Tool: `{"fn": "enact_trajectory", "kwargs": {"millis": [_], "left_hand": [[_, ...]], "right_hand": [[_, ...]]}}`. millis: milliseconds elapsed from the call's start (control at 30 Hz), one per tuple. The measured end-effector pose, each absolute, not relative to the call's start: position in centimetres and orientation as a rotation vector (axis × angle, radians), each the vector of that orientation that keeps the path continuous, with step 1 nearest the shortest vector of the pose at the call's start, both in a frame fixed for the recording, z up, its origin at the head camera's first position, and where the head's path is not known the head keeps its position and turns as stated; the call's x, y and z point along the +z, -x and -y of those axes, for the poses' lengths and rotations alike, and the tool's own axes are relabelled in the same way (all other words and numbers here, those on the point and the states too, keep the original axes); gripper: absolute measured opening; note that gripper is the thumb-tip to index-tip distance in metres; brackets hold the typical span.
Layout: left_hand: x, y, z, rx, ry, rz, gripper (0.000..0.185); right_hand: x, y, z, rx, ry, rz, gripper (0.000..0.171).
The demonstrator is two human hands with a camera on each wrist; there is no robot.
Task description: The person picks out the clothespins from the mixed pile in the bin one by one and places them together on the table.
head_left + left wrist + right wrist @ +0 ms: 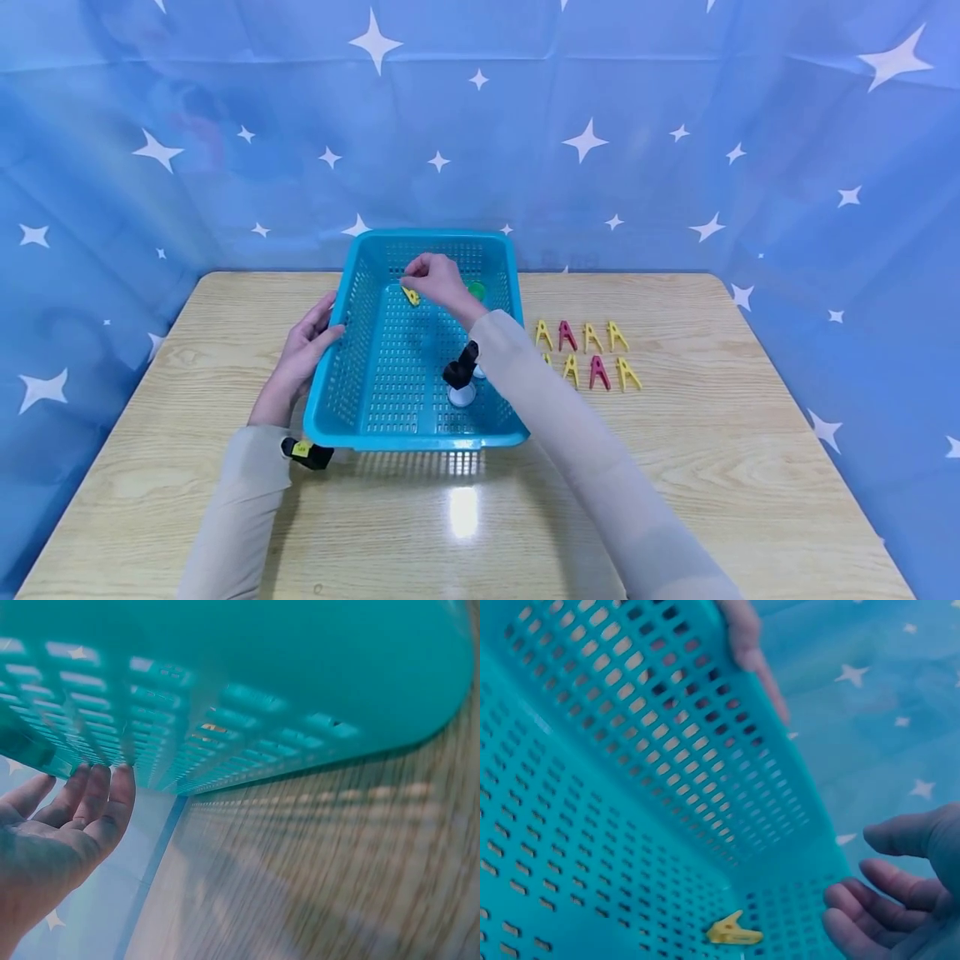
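Note:
A turquoise plastic basket [417, 442] with perforated walls stands on the table. My left hand [306, 342] holds its left side, the thumb at the rim and the fingers against the outer wall; in the left wrist view the fingertips touch that wall. A yellow clothespin [733, 930] lies on the basket floor by the far left corner. Above it is my right hand [437, 279], inside the basket's outline. In the right wrist view its thumb and loosely bent fingers stand apart with nothing between them.
Right of the basket, yellow and red clothespins [599, 372] lie in two rows, one partly behind the right sleeve. Inside the basket are a green round thing [477, 290] and a white round thing [461, 395], partly hidden by the right arm. A starry blue cloth [480, 167] hangs behind the table.

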State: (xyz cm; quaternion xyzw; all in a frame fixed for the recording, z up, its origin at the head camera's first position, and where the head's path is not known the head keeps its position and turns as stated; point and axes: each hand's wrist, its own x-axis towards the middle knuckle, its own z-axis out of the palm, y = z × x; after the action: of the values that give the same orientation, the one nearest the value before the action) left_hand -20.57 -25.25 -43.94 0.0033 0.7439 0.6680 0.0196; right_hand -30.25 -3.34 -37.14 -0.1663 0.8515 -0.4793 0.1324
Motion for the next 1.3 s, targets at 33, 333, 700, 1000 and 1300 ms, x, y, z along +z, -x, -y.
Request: {"fn": "enact_trajectory", "kwargs": {"millis": [33, 333, 700, 1000, 1300], "left_hand": [[-43.9, 20.6, 25.3, 2.068, -0.004, -2.312, 0.061], [-44.1, 20.7, 25.2, 2.082, 0.022, -2.304, 0.061], [-44.2, 20.8, 25.2, 2.107, 0.026, -2.291, 0.061], [-44.3, 20.8, 25.2, 2.116, 0.028, -2.278, 0.062], [-44.4, 20.8, 25.3, 2.112, 0.028, -2.287, 0.061]], "right_hand": [[-37.3, 30.4, 3.5, -1.369, 0.489, -2.471, 0.022], [-39.5, 32.1, 4.5, -1.246, 0.542, -2.455, 0.029], [-41.8, 33.2, 4.5, -1.153, 0.544, -2.390, 0.038], [-42.8, 33.8, 4.3, -0.965, 0.627, -2.468, 0.042], [-43.2, 33.7, 4.3, -0.907, 0.626, -2.539, 0.040]]}}
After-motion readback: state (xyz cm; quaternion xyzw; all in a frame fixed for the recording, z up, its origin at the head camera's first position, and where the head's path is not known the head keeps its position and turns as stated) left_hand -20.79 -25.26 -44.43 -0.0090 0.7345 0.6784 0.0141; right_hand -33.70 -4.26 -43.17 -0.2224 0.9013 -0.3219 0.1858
